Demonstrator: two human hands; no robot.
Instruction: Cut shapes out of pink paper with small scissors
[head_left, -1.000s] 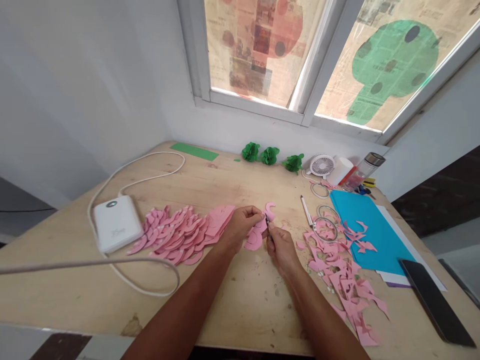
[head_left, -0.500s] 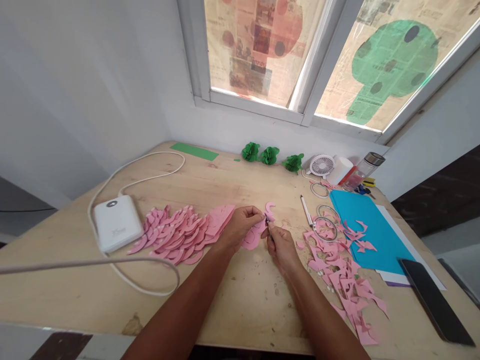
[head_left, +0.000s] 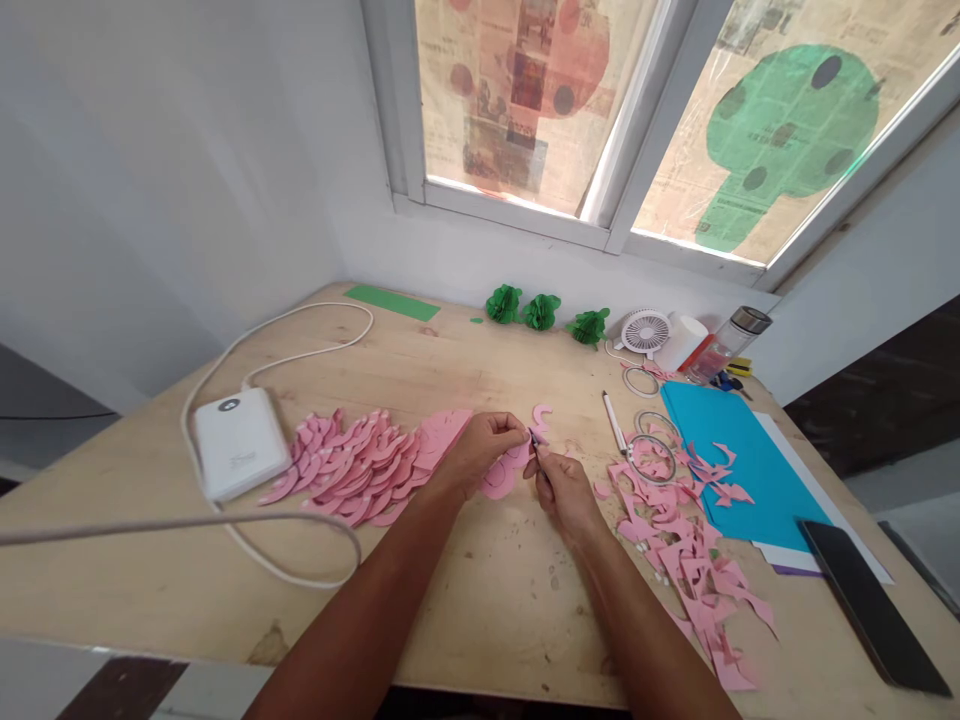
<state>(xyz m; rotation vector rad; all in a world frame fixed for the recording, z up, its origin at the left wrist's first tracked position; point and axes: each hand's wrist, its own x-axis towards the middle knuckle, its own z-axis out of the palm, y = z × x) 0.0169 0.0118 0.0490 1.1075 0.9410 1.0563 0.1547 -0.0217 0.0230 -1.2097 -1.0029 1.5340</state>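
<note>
My left hand [head_left: 491,445] pinches a small piece of pink paper [head_left: 498,478], cut in curves, just above the table. Facing it, my right hand [head_left: 562,488] is closed round a pair of small dark scissors [head_left: 535,440], their blades at the paper between my fingertips. A curled pink scrap [head_left: 540,416] is just beyond the blades. Close to my left forearm lies a spread of overlapping pink paper cutouts [head_left: 367,465], with flatter pink sheets [head_left: 448,432] at its right end.
Pink offcuts [head_left: 697,570] litter the right side, near tape rolls [head_left: 651,458], a white pen [head_left: 613,422], blue sheets [head_left: 739,450] and a black phone [head_left: 870,600]. Green paper flowers [head_left: 541,311], a fan [head_left: 645,331] and a bottle [head_left: 729,345] line the back. A corded white power bank [head_left: 241,445] sits left.
Both hands stay nearly in place, with the scissors and paper shifting only slightly. The whole view has moved a little.
</note>
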